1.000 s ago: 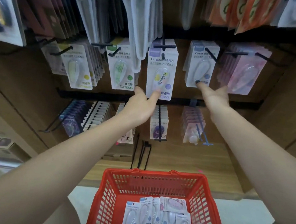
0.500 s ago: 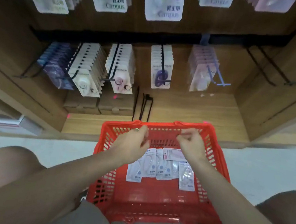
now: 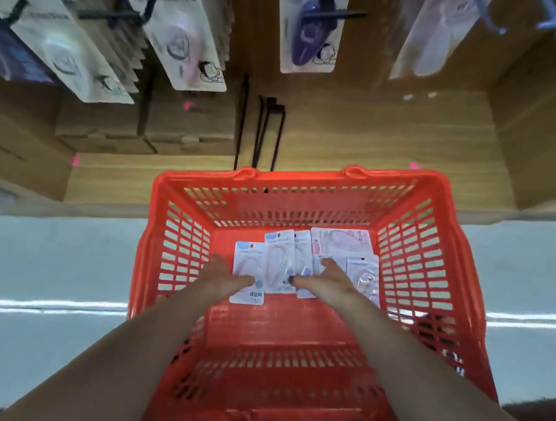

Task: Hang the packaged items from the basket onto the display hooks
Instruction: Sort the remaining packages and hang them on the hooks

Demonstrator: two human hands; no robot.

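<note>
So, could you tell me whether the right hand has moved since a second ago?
Yes: the right hand came down from the hanging packs into the red basket.

1. The basket [image 3: 319, 194] sits on the floor [image 3: 42, 254] at 6 o'clock, just before the shelf [image 3: 363, 133].
2. The packaged items [image 3: 277, 265] lie overlapping in the basket, toward its 12 o'clock wall.
3. The left hand [image 3: 224, 280] rests on the items at 9 o'clock, the right hand [image 3: 327, 280] at 3 o'clock.
4. The display hooks [image 3: 338, 11] with hung packs [image 3: 309, 28] stand at 12 o'clock, above the shelf.
</note>
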